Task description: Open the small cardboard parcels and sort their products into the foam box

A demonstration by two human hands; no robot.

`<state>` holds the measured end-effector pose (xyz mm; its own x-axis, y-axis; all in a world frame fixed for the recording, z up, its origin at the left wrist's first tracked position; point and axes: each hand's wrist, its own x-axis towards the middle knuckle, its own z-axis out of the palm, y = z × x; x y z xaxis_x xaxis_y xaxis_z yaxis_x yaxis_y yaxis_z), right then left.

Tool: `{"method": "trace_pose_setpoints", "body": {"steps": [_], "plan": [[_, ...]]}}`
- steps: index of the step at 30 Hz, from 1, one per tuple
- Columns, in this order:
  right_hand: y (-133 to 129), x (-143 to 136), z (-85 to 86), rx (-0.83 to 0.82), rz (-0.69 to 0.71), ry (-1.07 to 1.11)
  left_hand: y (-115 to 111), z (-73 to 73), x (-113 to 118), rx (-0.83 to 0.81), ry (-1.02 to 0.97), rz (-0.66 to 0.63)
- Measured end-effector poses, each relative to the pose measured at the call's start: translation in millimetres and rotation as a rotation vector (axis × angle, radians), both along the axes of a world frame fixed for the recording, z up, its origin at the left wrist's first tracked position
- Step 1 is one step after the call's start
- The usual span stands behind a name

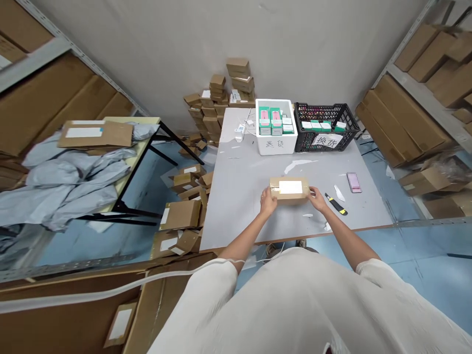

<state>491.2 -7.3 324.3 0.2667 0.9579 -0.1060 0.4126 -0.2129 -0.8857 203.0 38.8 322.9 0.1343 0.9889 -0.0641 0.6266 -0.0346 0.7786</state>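
A taped cardboard box [289, 197] with a white label on top is held between my two hands over the grey table [236, 196]. Around its left end my left hand [268, 201] is closed. The fingers of my right hand [316, 198] grip the opposite end. To the right of that hand lies a black and yellow utility knife [336, 204], beside a white paper scrap [339, 193]. Farther right is a small pink patterned item [353, 182], its kind unclear.
At the table's back stand a white foam box [276, 147] and a black plastic crate [324, 142], both holding small green-and-white boxes. Cardboard boxes [180, 215] pile up on the floor to the left. Grey bags [73, 177] cover a side table. Shelves [424, 93] flank the right.
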Motion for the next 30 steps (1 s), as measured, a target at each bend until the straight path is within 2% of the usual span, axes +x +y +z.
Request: {"method": "trace_pose_setpoints", "body": {"steps": [3,8,12,15,17,20,24,30], "plan": [[-2.9,21.4,0.8,-0.002,-0.022,-0.038,-7.7,10.1,15.4,0.085,0.102,-0.005],[-14.3,76.8,-10.6,-0.100,-0.077,-0.110,-21.1,22.2,55.0,0.165,0.164,-0.240],[-24.0,127.2,-29.5,-0.203,-0.103,-0.208,-27.8,16.9,82.6,0.147,0.197,-0.345],[-28.0,157.9,-45.4,-0.341,-0.138,-0.371,-29.1,7.4,94.0,0.135,0.225,-0.365],[-29.0,172.7,-54.5,-0.395,-0.115,-0.483,-28.8,2.0,98.1,0.150,0.242,-0.356],[-28.8,186.2,-62.4,-0.479,-0.022,-0.635,-28.4,-1.5,102.9,0.186,0.279,-0.340],[-28.2,192.7,-61.6,-0.600,0.086,-0.799,-29.9,0.0,111.1,0.216,0.334,-0.321],[-31.2,196.1,-55.3,-0.620,0.138,-0.885,-31.4,-1.0,119.0,0.231,0.378,-0.284]]}}
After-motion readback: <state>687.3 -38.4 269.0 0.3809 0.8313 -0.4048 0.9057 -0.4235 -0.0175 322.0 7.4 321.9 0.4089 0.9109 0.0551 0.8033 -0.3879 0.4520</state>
